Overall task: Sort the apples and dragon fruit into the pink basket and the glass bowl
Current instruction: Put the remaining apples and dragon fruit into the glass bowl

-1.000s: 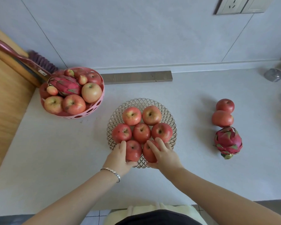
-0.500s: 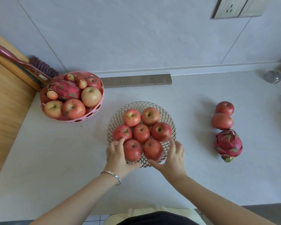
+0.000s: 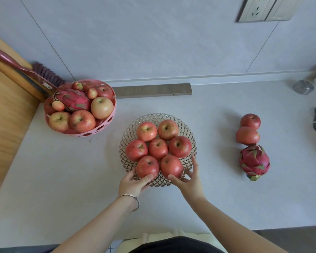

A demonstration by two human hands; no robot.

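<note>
The worktop [image 3: 62, 179] carries everything. The basket [image 3: 91, 134], behind and left of the bowl [image 3: 159, 115], holds mixed apples [image 3: 82, 120] and a dragon fruit [image 3: 74, 100]. The bowl itself is packed to its rim with seven apples. Well right of the bowl lie another dragon fruit and two apples, unsorted. The left hand [image 3: 132, 182] and right hand [image 3: 189, 180] rest at the bowl's near rim, their loose, spread fingers [image 3: 194, 161] touching the nearest apples and gripping nothing. It seems best to let go slowly, so neither apple rolls off the shallow rim.
</note>
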